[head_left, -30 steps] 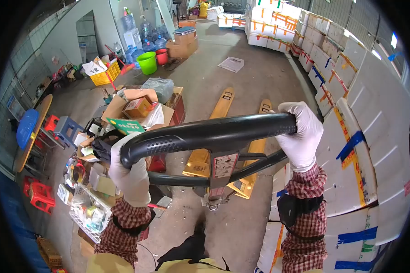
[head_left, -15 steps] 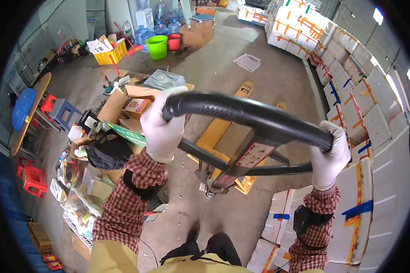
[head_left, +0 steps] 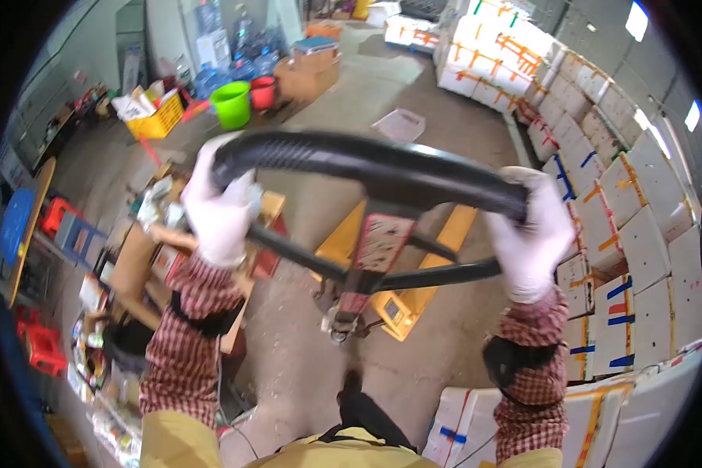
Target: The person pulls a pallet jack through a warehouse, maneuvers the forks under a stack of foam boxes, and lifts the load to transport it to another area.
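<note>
A thick black loop handle (head_left: 366, 165) stretches across the middle of the view. My left hand (head_left: 220, 204), in a white glove, wraps round its left end, and my right hand (head_left: 532, 234), also gloved in white, grips the right end. Below the bar, the handle's stem carries a red and white label (head_left: 384, 240). Farther down, the stem meets a metal joint with a small wheel (head_left: 338, 334). The yellow forks of the pallet truck (head_left: 433, 269) point away from me over the floor.
White foam boxes with coloured tape (head_left: 600, 242) are stacked along the right side and near my right forearm. Opened cardboard boxes (head_left: 136, 269) and clutter lie at the left. Farther off are a green bucket (head_left: 231, 105), a red bucket (head_left: 263, 93) and a yellow crate (head_left: 157, 118).
The handle and both hands have shifted left and swung round, so the stem is more upright in view. The forks now point more to the right, and the surroundings have shifted with my head.
</note>
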### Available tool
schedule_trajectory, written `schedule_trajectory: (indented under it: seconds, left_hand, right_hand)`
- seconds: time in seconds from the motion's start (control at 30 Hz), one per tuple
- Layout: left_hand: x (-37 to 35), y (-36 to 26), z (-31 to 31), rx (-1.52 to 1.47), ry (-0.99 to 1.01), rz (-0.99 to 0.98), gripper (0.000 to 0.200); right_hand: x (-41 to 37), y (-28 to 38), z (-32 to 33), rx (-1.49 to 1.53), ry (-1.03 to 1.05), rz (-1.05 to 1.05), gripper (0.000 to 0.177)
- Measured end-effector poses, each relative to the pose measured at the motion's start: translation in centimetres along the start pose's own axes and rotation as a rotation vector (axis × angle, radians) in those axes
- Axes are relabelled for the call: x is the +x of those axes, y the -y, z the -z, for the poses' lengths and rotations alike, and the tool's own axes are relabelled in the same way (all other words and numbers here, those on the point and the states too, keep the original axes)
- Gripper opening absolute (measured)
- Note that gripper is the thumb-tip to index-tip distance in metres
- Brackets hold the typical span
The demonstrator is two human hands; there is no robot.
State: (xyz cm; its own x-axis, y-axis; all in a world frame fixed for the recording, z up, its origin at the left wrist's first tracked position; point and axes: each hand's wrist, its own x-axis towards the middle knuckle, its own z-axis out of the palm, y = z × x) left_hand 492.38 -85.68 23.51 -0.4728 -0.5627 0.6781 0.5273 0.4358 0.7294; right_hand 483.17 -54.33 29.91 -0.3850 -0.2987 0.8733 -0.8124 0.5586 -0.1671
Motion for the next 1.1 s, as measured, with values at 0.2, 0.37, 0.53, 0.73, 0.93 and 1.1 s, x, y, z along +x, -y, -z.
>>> schedule_trajectory:
  seconds: [0.2,0.37,0.53,0.73,0.93,1.1]
  left_hand:
    - [6.8,7.3,-5.9,0.14,-0.097,-0.041,0.03]
    - [16.8,16.9,-8.3,0.237,-0.18,-0.061,0.021]
    - [26.8,26.5,-10.7,0.241,-0.177,-0.132,0.02]
    - [39.4,38.7,-13.5,0.247,-0.122,-0.146,0.024]
    - [49.3,49.0,-17.0,0.169,-0.1,-0.037,0.025]
    - [56.9,57.5,-18.2,0.153,-0.152,0.017,0.022]
  right_hand:
    - [10.2,-12.9,-13.6,0.048,0.014,0.184,0.03]
    - [16.8,-18.7,-26.0,0.11,-0.031,0.189,0.034]
    - [23.1,-22.7,-35.9,0.136,0.001,0.15,0.033]
    - [30.6,-28.3,-48.1,0.114,0.07,0.095,0.032]
    - [38.2,-34.9,-60.3,0.093,0.019,0.132,0.03]
    - [43.9,-38.9,-71.2,0.145,-0.011,0.133,0.03]
